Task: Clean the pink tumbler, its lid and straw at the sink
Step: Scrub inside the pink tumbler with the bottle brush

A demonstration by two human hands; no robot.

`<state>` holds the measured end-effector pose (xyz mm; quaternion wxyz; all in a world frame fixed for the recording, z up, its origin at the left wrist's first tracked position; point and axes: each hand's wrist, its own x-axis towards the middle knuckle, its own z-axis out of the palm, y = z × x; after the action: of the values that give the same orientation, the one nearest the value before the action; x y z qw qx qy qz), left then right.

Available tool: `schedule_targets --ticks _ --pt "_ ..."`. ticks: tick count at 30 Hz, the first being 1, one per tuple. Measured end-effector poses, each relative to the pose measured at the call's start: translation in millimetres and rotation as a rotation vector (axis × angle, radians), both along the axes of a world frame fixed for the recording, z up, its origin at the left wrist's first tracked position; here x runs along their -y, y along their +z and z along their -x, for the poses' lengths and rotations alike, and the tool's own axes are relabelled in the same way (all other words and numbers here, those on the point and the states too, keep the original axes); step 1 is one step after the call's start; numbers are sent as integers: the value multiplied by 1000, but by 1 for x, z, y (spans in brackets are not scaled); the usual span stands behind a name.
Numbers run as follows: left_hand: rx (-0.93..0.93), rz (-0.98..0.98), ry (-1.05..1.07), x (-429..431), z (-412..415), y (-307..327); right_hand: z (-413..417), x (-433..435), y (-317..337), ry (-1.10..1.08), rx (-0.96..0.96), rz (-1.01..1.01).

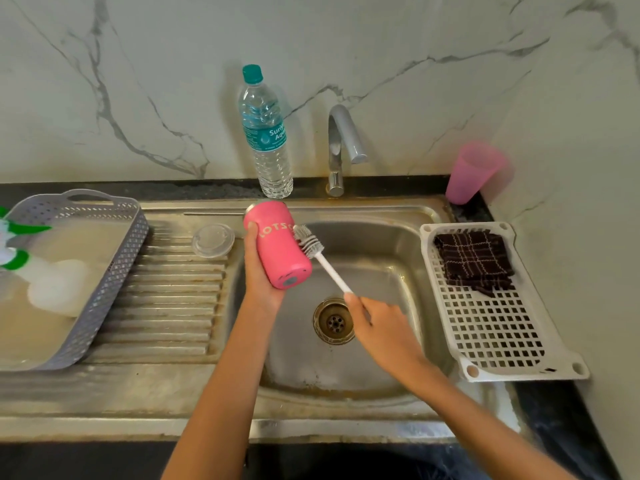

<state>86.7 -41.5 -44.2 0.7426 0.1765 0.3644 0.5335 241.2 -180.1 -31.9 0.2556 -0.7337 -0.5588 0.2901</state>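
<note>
Here the left hand (258, 271) clasps the pink tumbler (277, 245) over the sink (381, 244), axis eleven-to-five o'clock; the right hand (377, 323), at its four o'clock, pinches the bottle brush (323, 261), bristles touching its three-o'clock flank.

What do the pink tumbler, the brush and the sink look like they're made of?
Pink tumbler: smooth matte pink coating with pale lettering; whether metal or plastic lies beneath cannot be told. Brush: white handle that looks like plastic, with pale stubby bristles, perhaps silicone. Sink: stainless steel by its dull grey brushed sheen, with brownish stains around the rim and drain.
</note>
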Motion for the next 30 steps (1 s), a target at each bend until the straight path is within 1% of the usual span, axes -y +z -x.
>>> schedule_targets --ticks 4,7,9,11,15,18,21,24,25,27,30 --pt "-73 19 -94 13 -4 -5 -1 -44 10 -93 -32 36" --pt "-67 35 3 12 -1 -6 9 -49 13 -55 -22 23" --pt "-19 34 96 2 10 -6 14 -24 6 17 17 21" --pt "-1 26 123 -5 19 -7 15 -1 2 42 -15 27" --pt "-19 54 15 9 6 -11 11 -33 12 -35 -2 51" --pt "-47 76 -41 14 -1 -4 12 -53 16 -63 -13 31" --pt "-106 35 -12 4 1 0 11 -40 11 -35 28 46" --pt "-257 21 25 -2 3 -1 12 -12 7 -16 14 10" --pt "-274 30 39 -4 5 0 13 -4 7 -6 20 4" --pt "-252 42 36 -9 9 6 13 3 7 21 42 15" --pt "-251 37 -34 -11 7 9 14 -17 16 9 56 6"
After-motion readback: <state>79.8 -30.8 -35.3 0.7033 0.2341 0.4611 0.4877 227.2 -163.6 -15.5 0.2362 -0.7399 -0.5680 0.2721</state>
